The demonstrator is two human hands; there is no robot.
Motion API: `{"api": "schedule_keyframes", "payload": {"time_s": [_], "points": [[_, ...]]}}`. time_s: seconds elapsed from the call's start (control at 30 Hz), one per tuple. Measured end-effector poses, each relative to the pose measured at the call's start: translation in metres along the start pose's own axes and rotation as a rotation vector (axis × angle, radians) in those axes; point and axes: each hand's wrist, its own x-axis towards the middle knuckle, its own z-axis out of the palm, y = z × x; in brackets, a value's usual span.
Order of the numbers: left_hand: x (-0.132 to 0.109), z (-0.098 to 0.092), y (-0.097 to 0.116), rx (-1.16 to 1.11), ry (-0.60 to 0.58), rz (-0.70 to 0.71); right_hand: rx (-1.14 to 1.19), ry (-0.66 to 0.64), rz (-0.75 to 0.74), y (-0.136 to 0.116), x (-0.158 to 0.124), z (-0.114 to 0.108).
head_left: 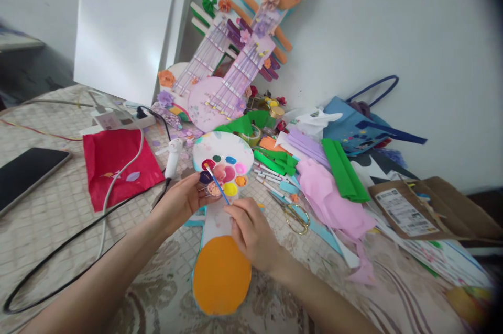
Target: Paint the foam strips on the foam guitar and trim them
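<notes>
My right hand pinches a thin paintbrush with a blue handle, its bristles down at the dark red paint. My left hand is closed at the near left edge of a paint palette holding dabs of red, pink, yellow, orange, blue, green and purple. What its fingertips grip is partly hidden. Under and in front of my hands lies a flat cutout with a white neck and an orange-painted round end.
Decorated guitar-shaped crafts lean on the wall. A white glue gun, red sheet, cables and phone lie left. Scissors, pink paper, green paper, a blue bag and cardboard box lie right.
</notes>
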Motion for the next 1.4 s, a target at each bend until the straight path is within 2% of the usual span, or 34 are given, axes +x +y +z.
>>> {"api": "schedule_keyframes", "payload": {"time_s": [0.43,0.67,0.87,1.23,1.4], "points": [[-0.0009,0.0015,0.0016,-0.035,-0.061,-0.024,-0.011,-0.012,0.005,-0.0026,0.0021,0.0031],[-0.0027,0.0054,0.0025,-0.010,-0.051,-0.031,-0.011,-0.003,-0.001,-0.0039,0.0022,0.0003],[-0.0054,0.0078,0.0029,-0.002,0.016,-0.017,-0.015,0.000,-0.004,-0.0046,0.0030,-0.0001],[-0.0035,0.0045,0.0024,0.006,-0.021,-0.005,0.017,-0.014,0.046,0.0013,-0.0036,0.0030],[-0.0037,0.0052,0.0028,0.007,-0.030,-0.004,0.003,-0.017,0.006,0.0032,-0.0014,0.0036]]}}
